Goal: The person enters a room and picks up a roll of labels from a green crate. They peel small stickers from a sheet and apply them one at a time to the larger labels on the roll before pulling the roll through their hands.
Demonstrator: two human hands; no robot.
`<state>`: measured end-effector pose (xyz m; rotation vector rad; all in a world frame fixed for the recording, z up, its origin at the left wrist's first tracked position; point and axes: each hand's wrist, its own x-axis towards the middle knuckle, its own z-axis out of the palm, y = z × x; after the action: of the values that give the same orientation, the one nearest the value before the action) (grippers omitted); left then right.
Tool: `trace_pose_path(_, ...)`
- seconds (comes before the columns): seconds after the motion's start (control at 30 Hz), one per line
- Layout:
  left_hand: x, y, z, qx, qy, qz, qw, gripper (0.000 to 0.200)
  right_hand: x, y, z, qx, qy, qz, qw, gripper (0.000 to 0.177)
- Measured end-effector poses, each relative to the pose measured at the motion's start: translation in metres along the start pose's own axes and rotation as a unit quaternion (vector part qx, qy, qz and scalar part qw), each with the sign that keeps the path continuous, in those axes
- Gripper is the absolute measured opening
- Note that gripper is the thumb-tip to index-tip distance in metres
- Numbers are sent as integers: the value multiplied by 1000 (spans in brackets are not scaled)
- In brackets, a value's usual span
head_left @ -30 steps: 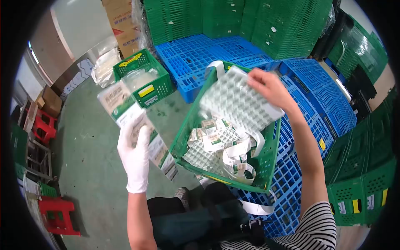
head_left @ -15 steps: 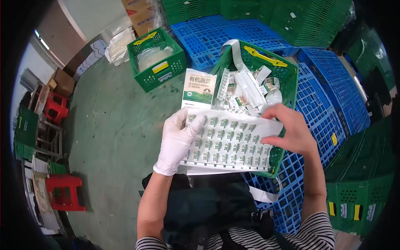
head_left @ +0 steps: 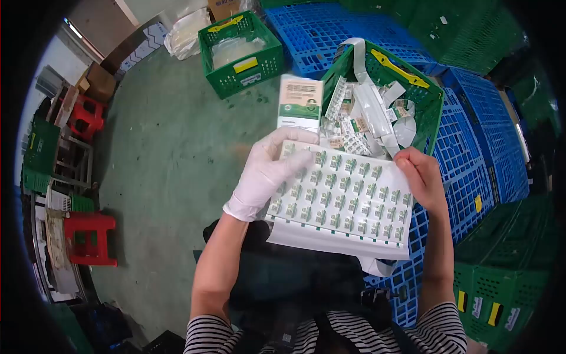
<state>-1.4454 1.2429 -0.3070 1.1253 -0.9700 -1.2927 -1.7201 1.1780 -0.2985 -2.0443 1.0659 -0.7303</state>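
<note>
My left hand [head_left: 268, 171], in a white glove, is closed on the upper left side of a white sheet of stickers [head_left: 348, 194] with rows of small green-and-white labels. Its thumb lies on the face of the sheet; the fingers are behind. My bare right hand [head_left: 421, 177] pinches the sheet's upper right corner. A beige-and-green printed label [head_left: 300, 103] stands up just beyond my left fingers; whether they also grip it, I cannot make out. White paper [head_left: 330, 242] hangs below the sheet's lower edge. Past the sheet, a green crate [head_left: 433, 112] holds label strips and scraps [head_left: 368, 112].
Another green crate [head_left: 242, 65] with clear plastic bags stands on the floor ahead. Blue pallets [head_left: 460, 141] lie beneath and right of the near crate. Stacked green crates [head_left: 507, 259] are at right. Red stools [head_left: 91, 239] stand along the left side.
My right hand has gone from open beside the sheet to pinching its upper right corner. The sheet and the left hand have shifted right in view, and the sheet now tilts down toward the right.
</note>
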Motion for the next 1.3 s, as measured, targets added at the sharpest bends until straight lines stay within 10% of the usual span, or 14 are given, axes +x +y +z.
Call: trace_pose_path(1.3, -6, 0, -10, 60, 4, -22, 998, 24, -6, -17, 27, 46, 16, -73, 996, 12)
